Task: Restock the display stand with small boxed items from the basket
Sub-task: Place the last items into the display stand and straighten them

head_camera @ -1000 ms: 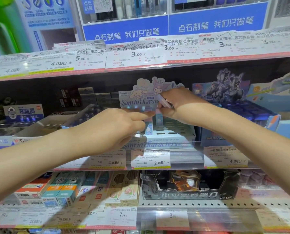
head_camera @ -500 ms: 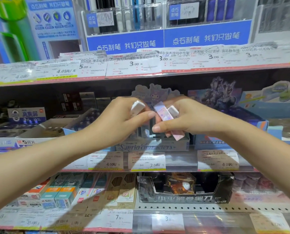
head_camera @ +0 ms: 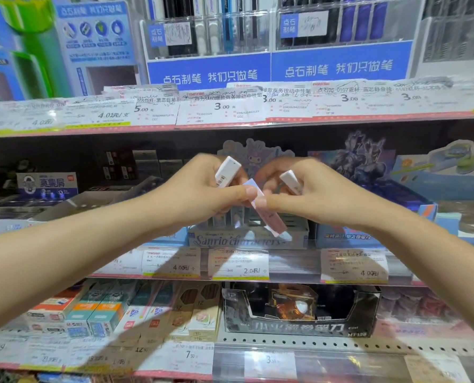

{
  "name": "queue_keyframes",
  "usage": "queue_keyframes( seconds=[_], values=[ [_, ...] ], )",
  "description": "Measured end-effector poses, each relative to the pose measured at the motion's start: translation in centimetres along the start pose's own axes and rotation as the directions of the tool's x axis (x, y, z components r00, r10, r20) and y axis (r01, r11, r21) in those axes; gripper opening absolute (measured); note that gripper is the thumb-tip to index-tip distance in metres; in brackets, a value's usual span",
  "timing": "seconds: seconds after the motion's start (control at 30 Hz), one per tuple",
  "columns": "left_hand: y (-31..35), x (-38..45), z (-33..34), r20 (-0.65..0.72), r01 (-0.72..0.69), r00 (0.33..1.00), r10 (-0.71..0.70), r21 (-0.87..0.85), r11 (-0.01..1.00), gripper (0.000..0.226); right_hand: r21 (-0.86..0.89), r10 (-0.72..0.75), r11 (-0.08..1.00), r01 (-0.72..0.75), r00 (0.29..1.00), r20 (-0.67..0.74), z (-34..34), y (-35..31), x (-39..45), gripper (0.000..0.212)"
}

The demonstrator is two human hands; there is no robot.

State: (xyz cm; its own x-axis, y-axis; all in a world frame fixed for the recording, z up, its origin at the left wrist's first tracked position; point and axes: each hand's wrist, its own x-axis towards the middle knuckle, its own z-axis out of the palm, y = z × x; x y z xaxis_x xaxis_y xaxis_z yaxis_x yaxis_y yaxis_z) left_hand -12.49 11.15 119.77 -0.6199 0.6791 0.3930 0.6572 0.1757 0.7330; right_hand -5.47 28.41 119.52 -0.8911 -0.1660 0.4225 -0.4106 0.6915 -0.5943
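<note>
Both hands are raised in front of the middle shelf. My left hand (head_camera: 199, 193) grips a small white box with a barcode (head_camera: 226, 172). My right hand (head_camera: 310, 194) holds another small white box (head_camera: 291, 181) in its fingers. A long pink and lilac box (head_camera: 269, 217) slants down between the two thumbs, which both pinch its upper end. Right behind and below stands the pale Sanrio display stand (head_camera: 246, 239) with a few small boxes upright in its slots. No basket shows in this view.
A blue display box (head_camera: 368, 233) stands right of the stand, and open cardboard trays (head_camera: 72, 201) lie to its left. Price labels (head_camera: 238, 264) run along the shelf edge. Below sit a black box of sharpeners (head_camera: 299, 324) and rows of small cartons (head_camera: 103, 316).
The hands have pulled back from the stand's header card toward me and come together. Each now shows a white box, and the pink box hangs between the thumbs.
</note>
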Motion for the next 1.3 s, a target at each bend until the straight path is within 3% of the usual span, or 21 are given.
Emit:
queue_keyframes(
  seconds=[0.17,0.27,0.37,0.43,0.57,0.7,0.87,1.3],
  values=[
    [0.1,0.0,0.1,-0.027,-0.007,1.000,0.007,0.015,1.000,0.019,-0.089,-0.051,0.994,0.056,0.997,0.057,0.0,-0.3,0.3,0.037],
    [-0.7,0.3,-0.6,-0.086,-0.117,0.986,0.145,0.274,0.955,0.031,-0.160,-0.073,0.985,0.071,0.997,-0.003,-0.2,0.2,0.9,0.039],
    [-1.5,0.3,-1.7,0.022,-0.275,0.941,0.336,0.628,0.728,0.021,-0.200,-0.045,0.979,0.027,0.995,-0.089,-0.6,0.9,1.7,0.031],
    [-1.9,0.2,-2.2,0.125,-0.350,0.916,0.381,0.713,0.608,0.012,-0.252,-0.025,0.968,-0.009,0.991,-0.131,-0.3,1.4,2.2,0.029],
    [-2.9,0.1,-2.4,0.274,-0.422,0.885,0.376,0.814,0.399,0.016,-0.366,-0.015,0.930,-0.032,0.992,-0.124,0.8,1.9,3.0,0.029],
    [-3.1,0.0,-2.3,0.279,-0.416,0.893,0.352,0.811,0.412,0.018,-0.370,-0.012,0.929,-0.028,0.995,-0.103,1.4,2.1,3.5,0.028],
    [-2.9,0.0,-2.5,0.223,-0.375,0.915,0.336,0.774,0.510,0.017,-0.385,0.015,0.922,-0.046,0.996,-0.085,1.4,2.0,4.1,0.029],
    [-2.0,0.5,-2.9,0.266,-0.370,0.928,0.262,0.749,0.550,0.011,-0.366,-0.001,0.930,-0.026,0.997,-0.075,1.1,2.6,3.8,0.029]
  ],
)
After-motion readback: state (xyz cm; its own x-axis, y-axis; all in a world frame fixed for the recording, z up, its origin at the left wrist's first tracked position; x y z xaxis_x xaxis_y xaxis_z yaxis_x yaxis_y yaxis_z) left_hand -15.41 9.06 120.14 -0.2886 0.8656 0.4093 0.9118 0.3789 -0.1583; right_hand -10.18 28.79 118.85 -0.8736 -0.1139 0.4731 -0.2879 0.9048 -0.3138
